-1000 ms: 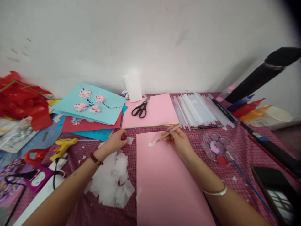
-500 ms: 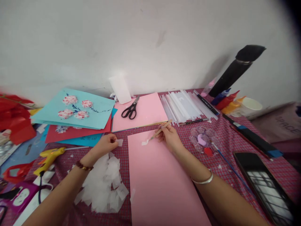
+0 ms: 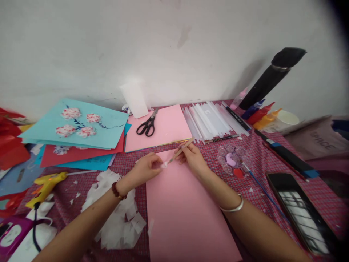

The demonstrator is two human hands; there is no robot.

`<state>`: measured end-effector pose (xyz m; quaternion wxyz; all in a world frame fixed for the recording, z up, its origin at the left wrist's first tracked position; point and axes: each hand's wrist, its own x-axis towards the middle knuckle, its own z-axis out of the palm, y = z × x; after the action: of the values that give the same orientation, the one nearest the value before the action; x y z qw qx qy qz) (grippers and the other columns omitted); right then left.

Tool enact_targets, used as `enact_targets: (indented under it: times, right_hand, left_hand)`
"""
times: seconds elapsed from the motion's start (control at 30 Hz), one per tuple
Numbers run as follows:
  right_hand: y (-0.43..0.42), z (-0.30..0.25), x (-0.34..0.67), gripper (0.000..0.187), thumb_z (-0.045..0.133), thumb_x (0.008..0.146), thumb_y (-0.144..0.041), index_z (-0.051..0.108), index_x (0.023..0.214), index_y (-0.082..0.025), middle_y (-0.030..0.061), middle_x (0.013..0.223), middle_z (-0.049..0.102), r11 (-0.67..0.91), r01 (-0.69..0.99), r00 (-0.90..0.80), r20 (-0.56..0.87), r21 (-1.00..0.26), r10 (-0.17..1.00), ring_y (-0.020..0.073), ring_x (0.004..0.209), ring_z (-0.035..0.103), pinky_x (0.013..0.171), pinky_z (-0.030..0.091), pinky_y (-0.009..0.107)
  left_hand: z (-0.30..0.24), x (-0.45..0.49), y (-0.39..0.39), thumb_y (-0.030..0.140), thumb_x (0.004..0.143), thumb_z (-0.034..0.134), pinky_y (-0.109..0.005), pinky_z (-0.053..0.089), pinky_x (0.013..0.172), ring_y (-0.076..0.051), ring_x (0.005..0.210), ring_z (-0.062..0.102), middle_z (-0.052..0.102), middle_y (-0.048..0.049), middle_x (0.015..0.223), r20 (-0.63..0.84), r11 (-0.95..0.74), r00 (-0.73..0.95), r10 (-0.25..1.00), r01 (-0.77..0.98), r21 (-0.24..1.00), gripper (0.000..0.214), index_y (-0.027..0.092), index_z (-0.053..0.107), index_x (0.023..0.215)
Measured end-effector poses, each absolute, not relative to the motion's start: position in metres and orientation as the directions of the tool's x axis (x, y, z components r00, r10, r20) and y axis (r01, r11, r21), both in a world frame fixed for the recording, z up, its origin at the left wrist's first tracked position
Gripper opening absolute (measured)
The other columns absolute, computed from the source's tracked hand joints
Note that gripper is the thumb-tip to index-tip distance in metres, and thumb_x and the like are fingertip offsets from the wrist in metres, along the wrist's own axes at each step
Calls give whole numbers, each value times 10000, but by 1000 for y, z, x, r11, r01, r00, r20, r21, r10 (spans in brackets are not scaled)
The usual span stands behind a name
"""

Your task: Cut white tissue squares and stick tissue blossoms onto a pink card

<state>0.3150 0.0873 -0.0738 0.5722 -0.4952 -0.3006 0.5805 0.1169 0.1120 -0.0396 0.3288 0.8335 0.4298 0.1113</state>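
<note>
Right hand (image 3: 191, 158) is clamping slim wooden stick (image 3: 174, 155) just below frame centre, tip meeting white paper scrap (image 3: 164, 165) atop pink sheet (image 3: 188, 218), lower centre. Left hand (image 3: 144, 169) is curling beside scrap, fingers' grip unclear. White paper squares (image 3: 116, 227) are lying lower left.

The left hand (image 3: 147, 170) has moved right, over the pink sheet (image 3: 188, 213).

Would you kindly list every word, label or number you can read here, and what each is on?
"SPACE": on the dull pink bag at the far right.
Black marker beside the white sticks: pale lettering, too small to read.
Blue sheet under the red card: faint marks, too blurred to read.
</note>
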Motion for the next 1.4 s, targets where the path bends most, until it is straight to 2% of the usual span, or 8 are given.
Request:
enact_targets:
  times: [0.17, 0.3, 0.47, 0.63, 1.07, 1.13, 1.3, 1.4]
  right_hand:
    - [87, -73, 313, 136, 533, 790, -328, 503, 796, -195, -3, 703, 682, -188, -329, 117, -238, -925, 964, 103, 478, 605, 359, 453, 171]
    - [87, -75, 311, 134, 521, 797, -333, 512, 804, -199, 5, 728, 687, -195, -276, 94, -228, -941, 969, 108, 491, 614, 364, 448, 177]
    - [87, -75, 311, 117, 506, 810, -320, 505, 814, -202, 4, 742, 689, -202, -264, 88, -233, -943, 969, 110, 498, 621, 370, 446, 177]
    - [87, -75, 311, 88, 475, 830, -281, 500, 812, -198, 3, 735, 684, -199, -259, 90, -228, -945, 969, 103, 481, 612, 362, 444, 174]
    - [87, -76, 309, 63, 473, 839, -246, 502, 807, -201, -4, 716, 678, -211, -220, 65, -230, -952, 971, 96, 489, 613, 369, 432, 161]
    - [86, -77, 309, 62, 474, 839, -248, 502, 808, -203, -6, 715, 678, -205, -217, 58, -222, -954, 973, 96, 494, 616, 377, 433, 162]
    - [86, -76, 310, 65, 470, 838, -249, 507, 813, -201, 1, 730, 686, -208, -203, 56, -224, -957, 973, 102, 502, 617, 387, 433, 171]
    - [86, -75, 309, 63, 457, 839, -232, 504, 812, -201, 1, 731, 683, -211, -189, 54, -225, -959, 973, 101, 503, 618, 385, 429, 169]
  left_hand:
    - [-46, 113, 120, 128, 711, 497, -227, 362, 559, -111, 622, 476, 507, 14, 693, -140, -378, 609, 780, 639, 670, 79, 172, 555, 679]
    - [-47, 109, 119, 108, 691, 479, -231, 363, 564, -114, 624, 477, 519, 13, 697, -132, -394, 616, 777, 639, 660, 87, 178, 529, 689]
    - [-48, 113, 114, 99, 662, 508, -243, 390, 618, -130, 686, 507, 556, 4, 747, -95, -409, 621, 778, 615, 674, 165, 183, 555, 796]
    - [-49, 118, 116, 127, 714, 494, -238, 369, 594, -129, 672, 497, 537, -3, 714, -102, -433, 629, 771, 634, 640, 95, 175, 576, 706]
    - [-54, 115, 120, 162, 748, 490, -244, 391, 626, -134, 703, 532, 582, -4, 744, -119, -375, 598, 793, 632, 678, 119, 177, 607, 740]
    - [-55, 114, 120, 150, 737, 482, -243, 394, 620, -132, 691, 529, 582, -2, 742, -130, -358, 590, 797, 634, 685, 134, 178, 607, 775]
    - [-53, 110, 120, 89, 685, 476, -243, 421, 663, -125, 725, 532, 593, -10, 825, -121, -340, 636, 762, 553, 761, 345, 184, 597, 995]
    - [-51, 111, 123, 128, 726, 496, -248, 424, 676, -129, 743, 540, 606, -20, 845, -132, -343, 678, 724, 518, 784, 256, 185, 624, 940]
